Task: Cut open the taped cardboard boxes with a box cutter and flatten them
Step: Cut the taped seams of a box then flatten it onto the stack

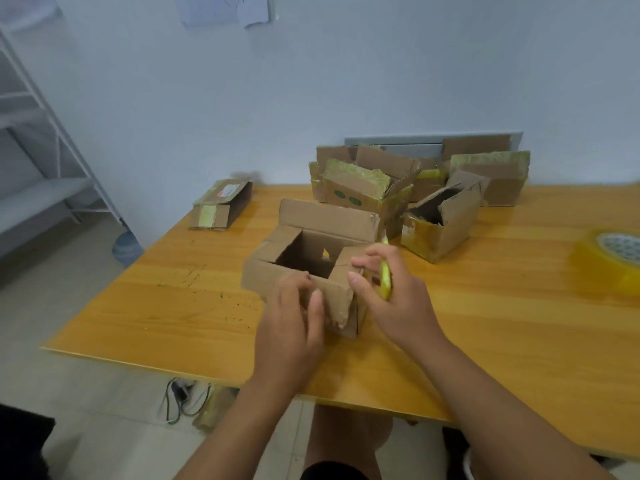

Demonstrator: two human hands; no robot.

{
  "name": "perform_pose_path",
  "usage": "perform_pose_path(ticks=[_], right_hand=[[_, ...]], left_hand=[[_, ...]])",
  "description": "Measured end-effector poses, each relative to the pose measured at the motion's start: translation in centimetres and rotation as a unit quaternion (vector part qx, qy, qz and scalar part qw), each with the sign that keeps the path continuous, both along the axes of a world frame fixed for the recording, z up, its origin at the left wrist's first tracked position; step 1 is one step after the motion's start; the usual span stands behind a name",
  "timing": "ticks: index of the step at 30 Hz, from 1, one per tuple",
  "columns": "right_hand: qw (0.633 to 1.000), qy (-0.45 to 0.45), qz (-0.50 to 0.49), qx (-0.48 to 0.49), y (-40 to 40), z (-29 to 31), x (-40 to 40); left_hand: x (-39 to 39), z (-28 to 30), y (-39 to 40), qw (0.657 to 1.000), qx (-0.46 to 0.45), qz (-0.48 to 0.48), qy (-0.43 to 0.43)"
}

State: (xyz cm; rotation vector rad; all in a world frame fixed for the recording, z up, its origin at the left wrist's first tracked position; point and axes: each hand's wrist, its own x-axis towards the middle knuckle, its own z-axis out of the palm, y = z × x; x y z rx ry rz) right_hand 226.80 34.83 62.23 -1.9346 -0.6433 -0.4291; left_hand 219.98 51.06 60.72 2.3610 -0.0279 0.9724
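An open brown cardboard box (322, 220) stands in the middle of the wooden table (502, 306), its flaps up and its inside dark. My left hand (292, 323) grips the box's near flap, fingers curled over its edge. My right hand (391, 292) holds a yellow box cutter (384, 271) against the palm while its fingers touch the box's right flap. The cutter points away from me; its blade is too small to make out.
Several opened boxes with yellow tape (363, 188) are piled at the back of the table. A flat taped box (221, 206) lies at the back left. A roll of yellow tape (613, 261) sits at the right edge. A white metal rack (41, 150) stands left.
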Motion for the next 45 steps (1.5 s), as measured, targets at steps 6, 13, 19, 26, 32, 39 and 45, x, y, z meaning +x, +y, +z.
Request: perform_pose_path(ticks=[6,13,19,26,32,39,45], right_hand=[[0.999,0.037,0.011,-0.030,0.0,1.1,-0.1],[0.997,0.048,0.016,-0.057,0.0,2.2,-0.7],[0.994,0.054,-0.095,-0.021,1.1,2.1,-1.3],[0.987,0.001,-0.159,0.027,1.7,2.0,-0.9],[0.981,-0.041,-0.183,0.049,1.4,1.1,-0.7],[0.996,0.050,-0.070,0.030,0.0,-0.5,-1.3],[0.995,0.092,0.019,0.020,-1.0,0.2,-1.3]], left_hand=[[4.4,6.7,4.0,0.957,0.094,0.173,0.211],[5.2,7.7,6.1,0.931,0.007,0.169,0.323],[1.8,6.0,5.1,0.978,-0.071,0.177,0.083],[-0.1,4.8,1.1,0.970,-0.210,0.064,-0.109],[0.1,2.7,-1.2,0.895,-0.427,0.027,-0.124],[1.2,1.5,0.4,0.747,-0.659,0.079,-0.046],[0.9,0.8,4.3,0.771,-0.630,0.095,0.030]])
